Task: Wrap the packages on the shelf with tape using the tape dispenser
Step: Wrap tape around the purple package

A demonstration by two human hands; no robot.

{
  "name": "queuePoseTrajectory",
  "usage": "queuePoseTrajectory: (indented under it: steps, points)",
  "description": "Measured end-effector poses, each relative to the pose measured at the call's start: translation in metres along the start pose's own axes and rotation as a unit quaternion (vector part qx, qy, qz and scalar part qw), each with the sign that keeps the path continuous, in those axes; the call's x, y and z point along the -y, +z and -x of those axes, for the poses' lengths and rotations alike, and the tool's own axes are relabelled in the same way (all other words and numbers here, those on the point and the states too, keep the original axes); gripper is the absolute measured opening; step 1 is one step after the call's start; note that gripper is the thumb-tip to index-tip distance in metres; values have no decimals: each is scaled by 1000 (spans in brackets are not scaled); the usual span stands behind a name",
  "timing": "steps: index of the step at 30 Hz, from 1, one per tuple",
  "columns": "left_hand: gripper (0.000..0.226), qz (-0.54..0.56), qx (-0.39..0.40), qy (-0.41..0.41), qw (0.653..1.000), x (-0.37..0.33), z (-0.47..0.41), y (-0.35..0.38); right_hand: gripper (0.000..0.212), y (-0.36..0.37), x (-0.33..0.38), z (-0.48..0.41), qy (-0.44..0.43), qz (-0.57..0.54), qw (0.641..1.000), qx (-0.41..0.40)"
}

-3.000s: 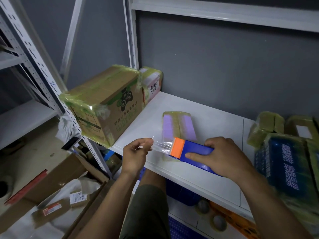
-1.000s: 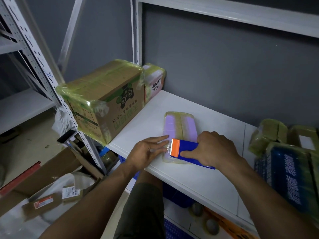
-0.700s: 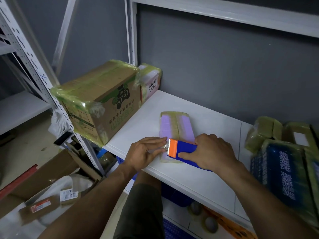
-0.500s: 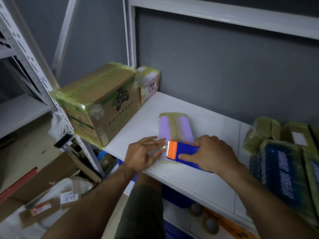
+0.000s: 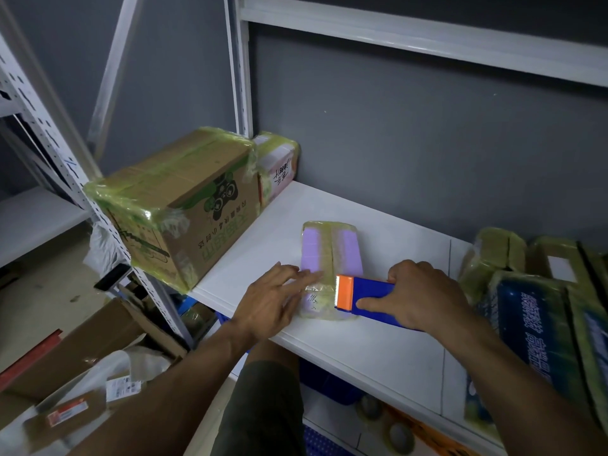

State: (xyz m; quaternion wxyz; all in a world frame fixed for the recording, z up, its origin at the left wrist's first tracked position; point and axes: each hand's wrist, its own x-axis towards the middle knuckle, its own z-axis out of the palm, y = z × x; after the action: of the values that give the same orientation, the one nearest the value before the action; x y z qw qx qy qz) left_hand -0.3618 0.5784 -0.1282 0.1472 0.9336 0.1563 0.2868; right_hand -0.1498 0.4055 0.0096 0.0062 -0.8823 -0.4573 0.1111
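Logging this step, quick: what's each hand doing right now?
Left hand: open, touching the flat purple tape-wrapped package.
Right hand: closed around the blue plastic tape dispenser with orange head.

Loose cardboard (image 5: 95,343) litters the floor (image 5: 36,287) near a grey wall (image 5: 394,143).

- dark grey matte wall (image 5: 427,143) fills everything from 12 to 3 o'clock
- white shelf board (image 5: 378,340) runs from the middle down toward 4 o'clock, with a thin seam across it around 3
- next level's white beam (image 5: 411,41) crosses up at 1 o'clock
- perforated white upright (image 5: 49,133) slants through 10 o'clock, and a back post (image 5: 238,77) stands at 12
- second white rack (image 5: 29,218) at 9 o'clock
- pale floor (image 5: 42,291) at 8 o'clock, flattened cardboard (image 5: 82,350) at 7
- lighting's pretty dim, brightest on the board
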Motion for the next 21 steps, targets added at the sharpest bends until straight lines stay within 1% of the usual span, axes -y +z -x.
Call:
queuePoseTrajectory:
  steps: [5,7,10,13,17,21]
  points:
    - [39,-22,-7,-26,999,-8,-5,-1,68,5,-3,-6,3,-8,1000,10]
    - [39,-22,-10,-22,999,-10,-15,-1,69,6,-6,-7,4,-15,1000,15]
    - [32,27,18,-16,999,-8,-27,-1,67,9,-8,-7,5,-26,999,22]
    - [40,69,32,-42,996,-6,-27,4,66,13,-10,-8,4,-47,999,25]
    - [41,29,52,15,998,-3,-24,7,64,16,-13,-9,1,-64,998,21]
    - [39,18,70,13,997,1,-36,2,63,16,-14,-9,-6,-75,997,12]
